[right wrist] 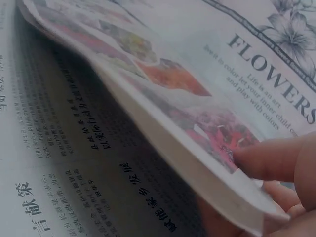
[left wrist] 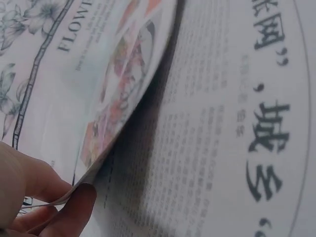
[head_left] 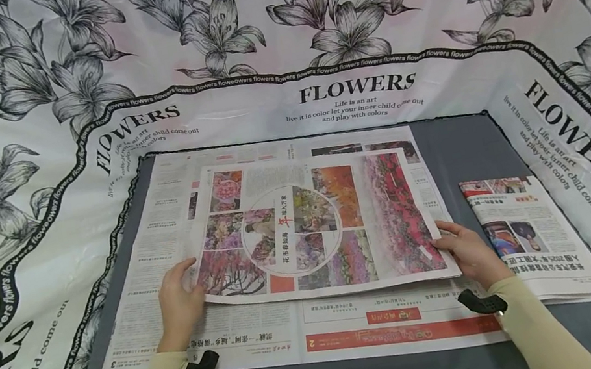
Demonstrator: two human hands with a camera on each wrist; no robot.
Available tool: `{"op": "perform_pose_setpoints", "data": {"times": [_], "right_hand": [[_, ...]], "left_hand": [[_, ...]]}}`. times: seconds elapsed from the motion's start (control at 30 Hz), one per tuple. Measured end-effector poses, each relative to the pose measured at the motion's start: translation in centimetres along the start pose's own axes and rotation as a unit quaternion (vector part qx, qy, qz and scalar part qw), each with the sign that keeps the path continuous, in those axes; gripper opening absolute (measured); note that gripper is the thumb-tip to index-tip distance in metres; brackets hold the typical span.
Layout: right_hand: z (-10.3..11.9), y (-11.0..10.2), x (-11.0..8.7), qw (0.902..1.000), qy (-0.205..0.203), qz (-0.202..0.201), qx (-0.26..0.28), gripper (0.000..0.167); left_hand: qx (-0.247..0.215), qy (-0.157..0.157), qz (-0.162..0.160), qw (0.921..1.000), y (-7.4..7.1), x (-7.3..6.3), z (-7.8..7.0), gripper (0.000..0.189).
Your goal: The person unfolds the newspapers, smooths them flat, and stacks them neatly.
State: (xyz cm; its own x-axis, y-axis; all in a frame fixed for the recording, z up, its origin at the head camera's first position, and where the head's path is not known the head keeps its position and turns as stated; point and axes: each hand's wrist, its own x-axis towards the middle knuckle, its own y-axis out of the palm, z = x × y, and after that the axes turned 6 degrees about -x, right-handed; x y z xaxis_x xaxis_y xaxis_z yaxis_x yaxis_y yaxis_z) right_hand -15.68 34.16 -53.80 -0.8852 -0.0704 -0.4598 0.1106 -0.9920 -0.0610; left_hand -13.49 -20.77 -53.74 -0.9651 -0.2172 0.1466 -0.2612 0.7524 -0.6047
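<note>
A folded newspaper [head_left: 279,227] covered in flower photos is held level between both hands, over a spread newspaper [head_left: 135,318]. At its near left corner, my left hand [head_left: 180,304] pinches the edge between thumb and fingers. My right hand [head_left: 473,252] grips the near right corner, its thumb on top of the photos. In the left wrist view the folded newspaper's near edge bows above the printed sheet, casting a shadow. The right wrist view shows several layers at its folded edge, raised off the sheet below.
A second folded newspaper [head_left: 537,241] lies at the right side of the grey table [head_left: 444,151], just beyond my right hand. White cloth [head_left: 236,116] printed with black flowers and lettering surrounds the table at the back and sides. Each wrist wears a black strap [head_left: 482,302].
</note>
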Motion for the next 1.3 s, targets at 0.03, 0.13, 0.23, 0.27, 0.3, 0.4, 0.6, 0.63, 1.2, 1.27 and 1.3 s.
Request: {"op": "perform_pose_setpoints", "data": {"times": [0.03,0.13,0.23,0.27,0.3,0.4,0.6,0.63,1.2,1.27,1.3], "right_hand": [[0.0,0.0,0.0,0.9999,0.005,0.007,0.006,0.081],[-0.1,-0.1,-0.2,0.9991,0.033,0.022,0.017,0.083],[-0.3,-0.1,-0.5,0.9974,0.065,0.029,0.010,0.087],[-0.4,-0.1,-0.6,0.9968,0.073,0.032,0.011,0.088],[-0.5,-0.2,-0.8,0.9961,0.079,0.033,0.017,0.091],[-0.7,-0.3,-1.5,0.9935,0.085,0.043,0.063,0.091],[-1.4,-0.7,-2.3,0.9139,0.035,0.138,0.380,0.065],[-1.7,-0.6,-2.3,0.8853,0.018,0.166,0.434,0.059],[-1.5,9.2,-1.2,0.9594,-0.058,0.058,0.270,0.021],[-1.2,10.3,-0.9,0.9591,-0.058,0.041,0.274,0.023],[-1.0,10.9,-0.8,0.9596,-0.057,0.031,0.274,0.025]], "left_hand": [[-0.003,-0.006,0.002,1.0000,0.1,-0.1,-0.1,0.059],[-0.011,-0.032,0.010,0.9994,0.3,-0.5,-0.4,0.060],[-0.017,-0.052,0.021,0.9983,0.6,-1.0,-0.7,0.060],[-0.019,-0.057,0.022,0.9980,0.7,-1.1,-0.8,0.061],[-0.022,-0.060,0.022,0.9977,0.8,-1.2,-0.9,0.061],[-0.037,-0.067,0.024,0.9968,1.2,-1.4,-1.1,0.061],[-0.077,-0.086,0.036,0.9927,2.0,-1.6,-1.8,0.062],[-0.083,-0.086,0.034,0.9922,2.2,-1.6,-1.9,0.062],[-0.168,-0.030,0.064,0.9832,5.6,-3.9,-4.7,0.063],[-0.173,-0.021,0.068,0.9824,6.1,-4.4,-5.1,0.063],[-0.173,-0.016,0.070,0.9823,6.3,-4.6,-5.3,0.063]]}}
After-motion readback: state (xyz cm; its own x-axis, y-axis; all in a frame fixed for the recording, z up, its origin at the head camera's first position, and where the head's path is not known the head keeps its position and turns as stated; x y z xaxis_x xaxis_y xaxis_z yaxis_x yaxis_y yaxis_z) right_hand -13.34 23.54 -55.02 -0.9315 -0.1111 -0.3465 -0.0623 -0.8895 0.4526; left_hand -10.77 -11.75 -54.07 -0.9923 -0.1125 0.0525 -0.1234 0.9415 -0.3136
